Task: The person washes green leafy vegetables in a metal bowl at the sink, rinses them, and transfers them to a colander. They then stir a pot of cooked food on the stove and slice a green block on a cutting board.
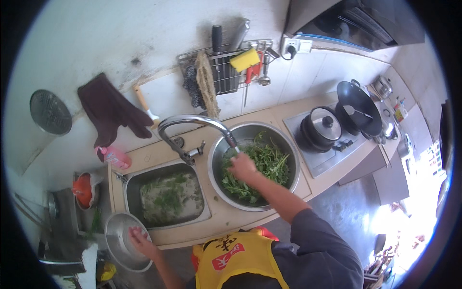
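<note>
My right hand point(243, 167) is at the outlet end of a chrome gooseneck faucet point(196, 119), its fingers closed near the spout tip. Below it, leafy green vegetables point(269, 162) lie in a large stainless steel basin point(296, 169) on the counter. To the left, my left hand point(140, 241) is at a metal bowl point(121, 258) by the sink's front left corner, fingers spread over its inside; whether it grips the bowl I cannot tell. Between the hands, the sink point(207, 213) holds water with green leaf bits.
A pink pump bottle point(117, 158) stands behind the sink's left corner. Right of the basin is a gas stove point(314, 160) with a lidded black pot point(321, 130) and a wok point(361, 108). A wire rack point(225, 68) with utensils and brown gloves point(108, 108) hang on the wall.
</note>
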The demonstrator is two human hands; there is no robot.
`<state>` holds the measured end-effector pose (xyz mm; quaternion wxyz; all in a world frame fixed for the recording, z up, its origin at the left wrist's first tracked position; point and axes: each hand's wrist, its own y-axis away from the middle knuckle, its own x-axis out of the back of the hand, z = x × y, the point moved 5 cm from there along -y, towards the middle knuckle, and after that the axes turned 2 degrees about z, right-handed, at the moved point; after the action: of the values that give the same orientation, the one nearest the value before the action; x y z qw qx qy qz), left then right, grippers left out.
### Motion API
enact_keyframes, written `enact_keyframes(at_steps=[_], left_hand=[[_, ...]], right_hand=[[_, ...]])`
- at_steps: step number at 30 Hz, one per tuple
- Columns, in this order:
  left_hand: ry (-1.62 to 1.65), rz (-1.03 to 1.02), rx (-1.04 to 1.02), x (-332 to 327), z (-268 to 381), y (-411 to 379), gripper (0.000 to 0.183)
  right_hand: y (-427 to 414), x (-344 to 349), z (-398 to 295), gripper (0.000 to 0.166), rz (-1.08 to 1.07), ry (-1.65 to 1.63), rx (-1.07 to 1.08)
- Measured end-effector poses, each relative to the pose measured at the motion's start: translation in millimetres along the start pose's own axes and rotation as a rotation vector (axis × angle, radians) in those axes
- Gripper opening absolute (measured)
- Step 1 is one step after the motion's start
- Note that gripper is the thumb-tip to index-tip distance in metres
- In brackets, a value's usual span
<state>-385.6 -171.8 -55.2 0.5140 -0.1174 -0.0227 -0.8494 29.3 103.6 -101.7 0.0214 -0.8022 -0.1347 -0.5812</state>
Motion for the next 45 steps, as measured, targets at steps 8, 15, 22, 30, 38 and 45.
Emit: enact_keyframes(at_steps=[8, 15, 22, 30, 38, 45], left_hand=[[-0.011, -0.536, -0.254, -105, 35, 70, 0.041], [-0.006, -0.661, -0.233, -118, 18, 74, 0.040], [0.009, -0.827, -0.216, -149, 13, 90, 0.038], [-0.025, -1.223, -0.743, -216, 80, 151, 0.035], [-0.510, -1.020, -0.685, -349, 78, 199, 0.059], [-0.190, -1.009, 0.267, -412, -21, 186, 0.065]], right_hand=[[93, 23, -36, 0.026, 0.133, -0.276, 0.112], [109, 49, 56, 0.031, 0.462, -0.189, -0.315], [91, -13, 24, 0.061, 0.073, -0.294, -0.203], [129, 54, 68, 0.046, -0.142, -0.061, -0.356], [74, 76, 122, 0.064, 0.103, 0.054, -0.352], [31, -38, 138, 0.057, -0.150, -1.471, -0.604]])
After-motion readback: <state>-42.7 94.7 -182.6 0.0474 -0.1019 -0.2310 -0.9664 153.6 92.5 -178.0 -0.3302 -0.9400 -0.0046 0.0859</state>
